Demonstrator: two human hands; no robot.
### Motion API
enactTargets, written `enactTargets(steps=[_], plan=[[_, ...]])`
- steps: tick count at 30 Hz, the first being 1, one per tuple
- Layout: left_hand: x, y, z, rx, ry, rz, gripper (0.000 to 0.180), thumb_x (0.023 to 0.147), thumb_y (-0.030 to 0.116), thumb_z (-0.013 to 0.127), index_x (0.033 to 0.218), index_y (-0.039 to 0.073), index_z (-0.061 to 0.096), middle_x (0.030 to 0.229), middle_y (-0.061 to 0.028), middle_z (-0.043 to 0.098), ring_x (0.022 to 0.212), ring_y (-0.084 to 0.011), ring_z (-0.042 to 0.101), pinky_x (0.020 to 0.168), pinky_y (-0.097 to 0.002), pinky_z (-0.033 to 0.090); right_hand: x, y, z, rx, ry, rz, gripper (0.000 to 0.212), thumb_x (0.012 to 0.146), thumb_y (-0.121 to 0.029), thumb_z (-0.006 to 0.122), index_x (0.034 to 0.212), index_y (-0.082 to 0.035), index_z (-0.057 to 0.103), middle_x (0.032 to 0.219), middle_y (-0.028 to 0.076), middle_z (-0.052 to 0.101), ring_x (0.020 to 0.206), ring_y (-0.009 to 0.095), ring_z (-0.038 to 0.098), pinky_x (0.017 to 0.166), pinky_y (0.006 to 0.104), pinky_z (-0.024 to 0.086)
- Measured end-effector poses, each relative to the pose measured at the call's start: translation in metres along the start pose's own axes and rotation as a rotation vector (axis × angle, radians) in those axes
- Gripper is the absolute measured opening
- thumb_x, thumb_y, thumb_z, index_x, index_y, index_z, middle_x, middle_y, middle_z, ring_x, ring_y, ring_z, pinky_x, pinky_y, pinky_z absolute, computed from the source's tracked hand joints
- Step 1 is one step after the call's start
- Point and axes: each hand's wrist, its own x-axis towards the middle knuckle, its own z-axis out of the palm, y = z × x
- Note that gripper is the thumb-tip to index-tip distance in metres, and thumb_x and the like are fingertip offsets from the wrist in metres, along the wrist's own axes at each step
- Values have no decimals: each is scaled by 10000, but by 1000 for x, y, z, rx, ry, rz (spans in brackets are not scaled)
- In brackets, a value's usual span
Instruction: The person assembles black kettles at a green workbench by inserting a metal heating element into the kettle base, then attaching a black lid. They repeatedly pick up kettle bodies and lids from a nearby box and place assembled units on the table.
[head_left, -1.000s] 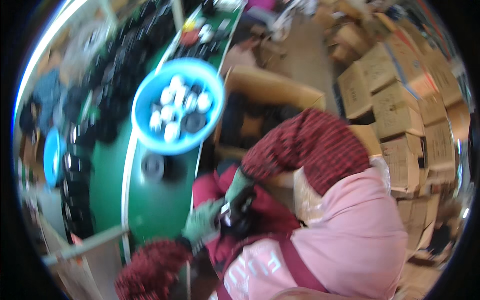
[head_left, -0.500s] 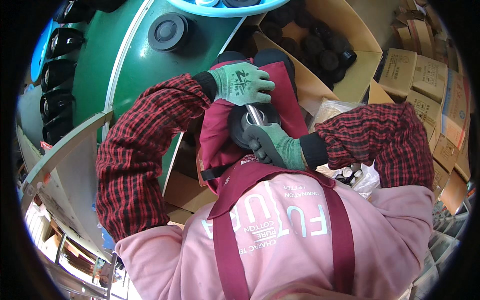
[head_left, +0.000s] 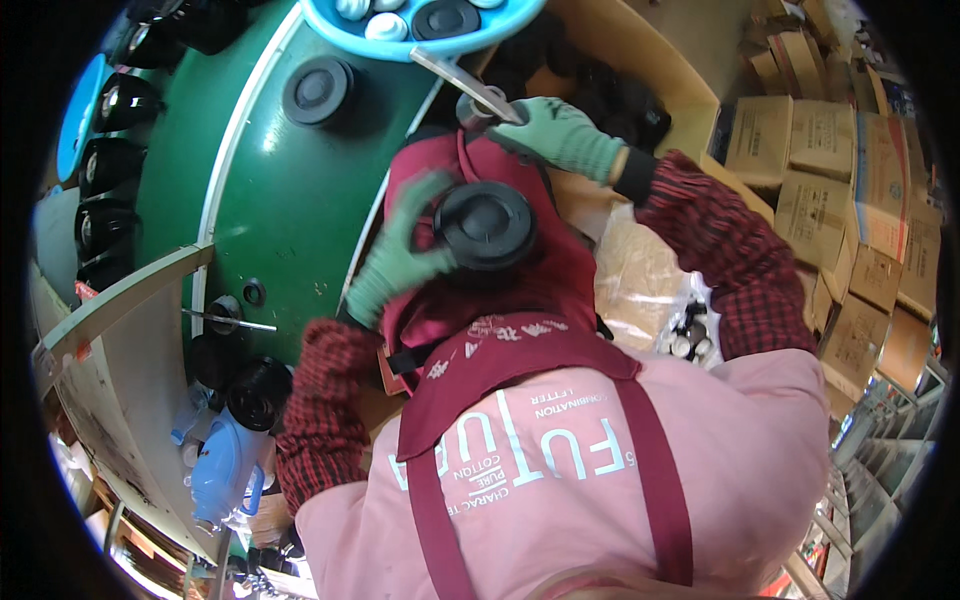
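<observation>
My left hand [head_left: 405,250], in a green glove and smeared by motion, grips the left rim of a black round lid-like disc [head_left: 488,226] above my apron-covered lap. The disc has a raised round centre. Farther off and to the right, my gloved right hand [head_left: 565,138] is closed on a flat metal bar with a ring [head_left: 472,90] under it. That bar points up and left toward a light-blue basin [head_left: 355,42]. A similar black disc [head_left: 318,91] lies on the green table, left of the basin's front.
White and black round parts sit in the basin. A cardboard box [head_left: 685,60] of black parts stands beyond my right hand, with stacked cartons [head_left: 805,210] to the right. Another ringed bar [head_left: 232,318] and a blue jug [head_left: 228,465] are at left, below shiny black pots [head_left: 105,160].
My right hand has lifted the metal bar off the disc and carried it forward. My left hand has come back from the disc's far side to grip its left rim.
</observation>
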Motion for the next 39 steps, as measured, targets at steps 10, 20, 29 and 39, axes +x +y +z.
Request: enactTargets(steps=[10, 20, 29, 39], plan=[[-38, 13, 60, 141, 316, 138, 1426, 482, 379, 1024, 1597, 15, 212, 1550, -212, 390, 1430, -411, 408, 1166, -492, 381, 227, 27, 102, 66, -146, -76, 565, 913, -625, 624, 1036, -87, 743, 875, 135, 735, 799, 288, 716, 754, 439, 556], [-24, -19, 99, -164, 532, -246, 1253, 652, 448, 943, 1582, -17, 243, 1491, -217, 480, 1387, -351, 490, 1141, -436, 409, 86, 26, 72, -304, 258, -593, 319, 967, -279, 626, 1242, -119, 614, 1245, 161, 610, 1150, 374, 609, 967, 450, 511], [-23, -1, 135, 291, 493, -228, 951, 771, 530, 791, 1472, 27, 392, 1427, -208, 452, 1321, -394, 433, 1108, -528, 322, -38, 2, 95, 52, 155, -353, 258, 960, -279, 641, 1031, -33, 671, 961, 155, 680, 894, 372, 669, 797, 427, 524], [-23, -11, 124, 267, 527, -235, 841, 829, 491, 757, 1466, 58, 420, 1339, -199, 521, 1242, -395, 503, 1041, -519, 388, -19, 0, 108, 37, 183, -258, 305, 965, -326, 622, 1033, -30, 655, 984, 186, 676, 920, 397, 659, 791, 458, 521]])
